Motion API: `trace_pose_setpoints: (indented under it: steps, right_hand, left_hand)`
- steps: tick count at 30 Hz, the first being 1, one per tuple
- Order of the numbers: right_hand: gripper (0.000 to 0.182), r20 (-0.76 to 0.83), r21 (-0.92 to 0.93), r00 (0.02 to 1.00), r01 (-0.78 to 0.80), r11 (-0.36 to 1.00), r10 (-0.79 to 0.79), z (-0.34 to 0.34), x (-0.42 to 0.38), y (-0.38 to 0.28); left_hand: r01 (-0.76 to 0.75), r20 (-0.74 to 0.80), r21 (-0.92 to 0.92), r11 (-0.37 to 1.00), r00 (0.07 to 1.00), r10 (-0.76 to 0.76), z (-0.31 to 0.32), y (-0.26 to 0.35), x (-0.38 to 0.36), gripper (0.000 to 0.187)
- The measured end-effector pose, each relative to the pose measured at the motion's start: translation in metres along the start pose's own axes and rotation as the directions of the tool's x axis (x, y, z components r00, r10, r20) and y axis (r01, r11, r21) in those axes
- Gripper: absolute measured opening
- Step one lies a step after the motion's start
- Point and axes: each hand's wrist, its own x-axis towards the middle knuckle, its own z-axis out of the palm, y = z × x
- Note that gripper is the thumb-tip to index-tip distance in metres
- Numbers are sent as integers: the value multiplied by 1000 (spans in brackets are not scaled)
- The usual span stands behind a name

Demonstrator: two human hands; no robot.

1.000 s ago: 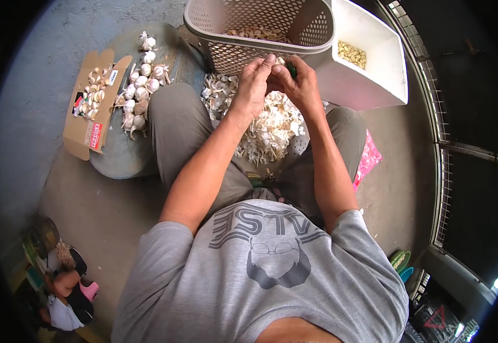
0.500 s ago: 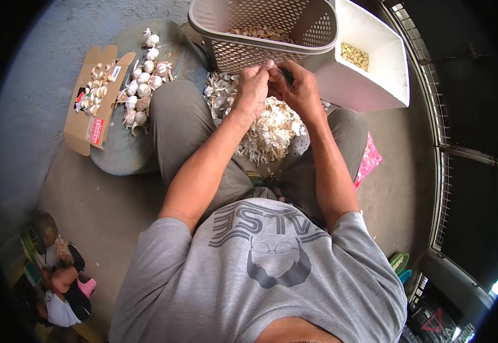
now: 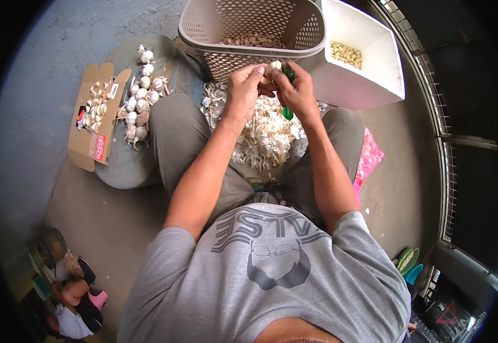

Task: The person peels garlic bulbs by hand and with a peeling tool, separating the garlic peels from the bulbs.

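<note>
My left hand (image 3: 242,92) is closed on a pale garlic piece (image 3: 274,67), holding it in front of the basket. Against the same garlic press the thumb and fingers of my right hand (image 3: 298,90). A green-handled tool (image 3: 288,112) is gripped in that right hand; its handle sticks out below the palm, and its working end is hidden. Under both hands lies a heap of papery garlic skins (image 3: 263,137) between my knees.
A lattice plastic basket (image 3: 260,56) with cloves stands ahead, beside a white foam box (image 3: 369,86) holding peeled cloves. Left, whole garlic bulbs (image 3: 142,105) and a cardboard box (image 3: 83,146) with cloves rest on a blue-grey surface. A pink bag (image 3: 369,160) lies right; another person (image 3: 77,297) sits lower left.
My hands have parted slightly and turned, bringing the garlic and more of the green handle into sight. The whole view has shifted a little.
</note>
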Motion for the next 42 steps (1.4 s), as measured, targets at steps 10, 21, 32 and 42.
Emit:
trace_pose_setpoints:
  steps: [10,21,32,42]
  right_hand:
    - [22,145,65,945,-304,950,292,-19,1,-20]
    - [18,154,365,921,-390,845,358,-32,6,-14]
    - [20,99,360,932,-360,861,349,-37,14,5]
    - [37,111,-90,969,-211,973,220,-10,11,9]
  left_hand:
    - [47,29,-30,998,999,-46,-4,1,4,30]
    - [92,-63,-111,990,993,-99,-6,4,6,32]
    - [-147,-14,813,563,962,272,-13,45,116,49]
    - [82,36,207,975,995,-91,-5,6,14,33]
